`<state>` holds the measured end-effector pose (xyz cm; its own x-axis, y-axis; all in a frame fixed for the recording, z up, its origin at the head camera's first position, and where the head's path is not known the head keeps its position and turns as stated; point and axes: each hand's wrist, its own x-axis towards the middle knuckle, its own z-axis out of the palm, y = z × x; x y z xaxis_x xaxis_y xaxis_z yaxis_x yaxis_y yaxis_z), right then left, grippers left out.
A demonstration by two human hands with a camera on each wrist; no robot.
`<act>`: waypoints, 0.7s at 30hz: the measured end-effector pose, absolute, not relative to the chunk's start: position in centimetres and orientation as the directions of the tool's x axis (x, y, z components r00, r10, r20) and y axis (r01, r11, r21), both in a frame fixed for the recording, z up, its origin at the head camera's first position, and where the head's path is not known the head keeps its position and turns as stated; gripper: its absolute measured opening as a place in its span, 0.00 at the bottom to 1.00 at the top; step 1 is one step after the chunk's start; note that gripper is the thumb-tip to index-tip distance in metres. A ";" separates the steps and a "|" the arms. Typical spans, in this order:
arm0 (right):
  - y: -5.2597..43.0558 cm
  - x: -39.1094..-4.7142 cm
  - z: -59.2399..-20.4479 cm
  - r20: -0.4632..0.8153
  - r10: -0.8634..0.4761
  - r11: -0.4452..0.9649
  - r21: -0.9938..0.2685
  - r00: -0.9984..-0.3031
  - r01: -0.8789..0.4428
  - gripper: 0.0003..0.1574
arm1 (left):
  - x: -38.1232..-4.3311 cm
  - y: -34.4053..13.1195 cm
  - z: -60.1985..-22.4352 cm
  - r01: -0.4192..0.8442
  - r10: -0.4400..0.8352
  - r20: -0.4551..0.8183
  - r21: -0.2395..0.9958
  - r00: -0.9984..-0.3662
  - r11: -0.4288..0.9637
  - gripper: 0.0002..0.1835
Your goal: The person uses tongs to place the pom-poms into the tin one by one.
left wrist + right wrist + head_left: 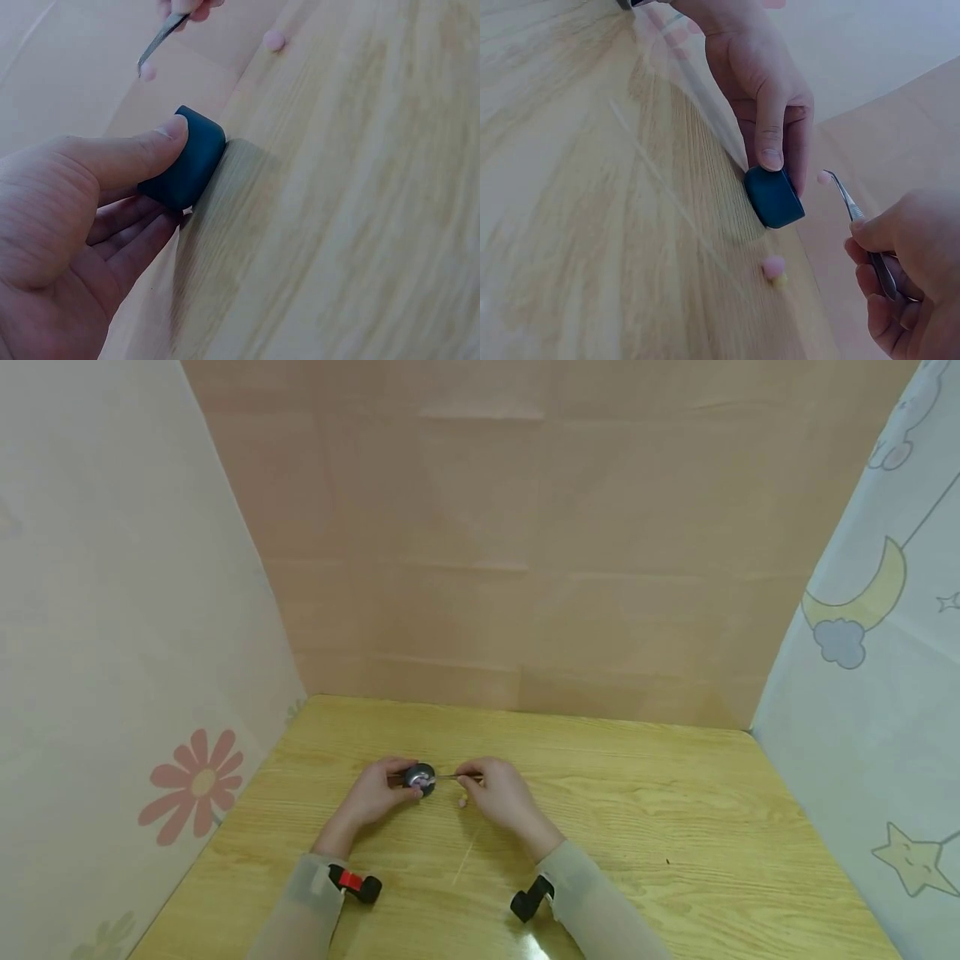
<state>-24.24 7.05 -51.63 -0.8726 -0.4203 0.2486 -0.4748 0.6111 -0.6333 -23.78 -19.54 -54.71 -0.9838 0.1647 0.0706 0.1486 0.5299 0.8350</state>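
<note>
My left hand (371, 793) holds a small dark blue cup (196, 159) between thumb and fingers. In the head view the cup's silvery inside shows, with something pinkish in it that is too small to make out. My right hand (501, 793) pinches a pair of bent-tipped tweezers (853, 208), their points toward the cup. At the tips sits a small pink ball (823, 177), apart from the cup in the right wrist view. Another pink ball (773, 266) lies on the table, touching a yellow ball (781, 281), just below the right hand's fingers in the head view.
A wood-grain table (645, 810) carries everything. Behind it hangs a plain brownish sheet (517, 543). Patterned white sheets stand at the left (120, 568) and right (900, 710). Both wrists wear a black camera mount; the left mount (356, 883) has a red part.
</note>
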 end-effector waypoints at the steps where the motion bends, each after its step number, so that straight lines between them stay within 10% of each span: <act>1: 6.8 -24.4 -51.6 0.249 -0.425 0.608 -0.633 -0.870 -0.479 0.08 | -23.8 -19.6 -54.7 0.154 0.167 0.076 0.833 -0.983 0.531 0.30; 21: 4.4 -26.1 -52.1 0.217 -0.416 0.657 -0.599 -0.883 -0.457 0.10 | -23.9 -19.6 -54.9 0.144 0.172 0.063 0.844 -0.983 0.516 0.30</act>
<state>-26.07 4.37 -52.07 -0.8828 -0.4164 0.2172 -0.4573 0.6569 -0.5995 -23.91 -19.63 -54.85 -0.9831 0.1719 0.0632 0.1445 0.5161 0.8443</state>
